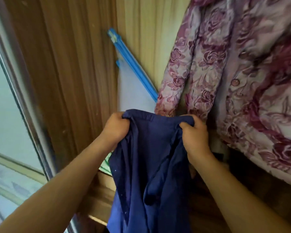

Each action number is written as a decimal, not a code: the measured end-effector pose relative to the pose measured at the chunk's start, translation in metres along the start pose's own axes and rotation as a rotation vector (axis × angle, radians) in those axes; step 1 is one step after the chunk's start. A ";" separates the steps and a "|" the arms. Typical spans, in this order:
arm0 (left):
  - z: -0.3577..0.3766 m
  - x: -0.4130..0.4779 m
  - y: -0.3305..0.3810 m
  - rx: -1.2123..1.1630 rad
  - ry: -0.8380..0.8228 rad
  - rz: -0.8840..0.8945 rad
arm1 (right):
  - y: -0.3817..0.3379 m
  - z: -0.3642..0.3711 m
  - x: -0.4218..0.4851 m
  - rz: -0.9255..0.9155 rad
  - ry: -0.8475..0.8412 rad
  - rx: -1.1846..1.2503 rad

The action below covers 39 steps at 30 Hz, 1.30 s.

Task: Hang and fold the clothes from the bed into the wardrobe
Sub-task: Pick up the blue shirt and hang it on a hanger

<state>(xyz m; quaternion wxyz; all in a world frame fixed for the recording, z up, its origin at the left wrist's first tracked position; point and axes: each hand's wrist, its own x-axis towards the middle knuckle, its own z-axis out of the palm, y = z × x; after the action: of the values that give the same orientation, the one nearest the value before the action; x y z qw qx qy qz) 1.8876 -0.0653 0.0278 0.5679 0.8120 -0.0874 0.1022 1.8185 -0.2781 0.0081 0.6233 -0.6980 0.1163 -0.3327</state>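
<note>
A person's left hand point(115, 126) and right hand point(194, 136) grip a navy garment point(146, 165) before the wardrobe point(71, 73). Still unfolded, it likely marks work midway; a floral jacket point(225, 73) hangs alongside.

The left hand point(115, 126) and right hand point(194, 137) are bare, as are both forearms point(60, 187).

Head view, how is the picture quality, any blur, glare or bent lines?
Head view: light is soft and even, with no hard shadows or glare spots. Head view: wide-angle distortion bows the metal door frame at left. Head view: focus is slightly soft overall, the floral jacket looks smeared, and the navy garment is clearer.
</note>
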 end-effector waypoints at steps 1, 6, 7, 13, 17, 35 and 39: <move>-0.002 0.013 0.005 0.014 -0.024 0.030 | -0.008 0.004 0.009 -0.021 0.015 -0.028; -0.013 0.064 0.035 0.048 -0.134 0.117 | -0.048 0.018 0.041 -0.081 0.055 -0.126; -0.015 0.071 0.042 0.052 -0.141 0.135 | -0.055 0.019 0.045 -0.091 0.070 -0.129; -0.024 0.107 0.090 0.066 -0.158 0.254 | -0.115 0.022 0.074 -0.184 0.130 -0.242; -0.033 0.136 0.139 0.147 -0.090 0.363 | -0.168 0.019 0.100 -0.263 0.170 -0.306; -0.021 0.193 0.089 0.441 -0.097 0.337 | -0.108 0.039 0.160 -0.193 0.002 -0.458; 0.000 0.187 0.024 0.508 -0.203 0.238 | -0.022 0.045 0.145 -0.087 -0.092 -0.514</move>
<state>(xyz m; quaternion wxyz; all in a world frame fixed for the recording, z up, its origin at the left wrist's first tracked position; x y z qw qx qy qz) 2.0622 -0.0784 0.0987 0.3188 0.9182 -0.2101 0.1051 1.9498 -0.3215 0.0749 0.4155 -0.8520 0.1385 -0.2868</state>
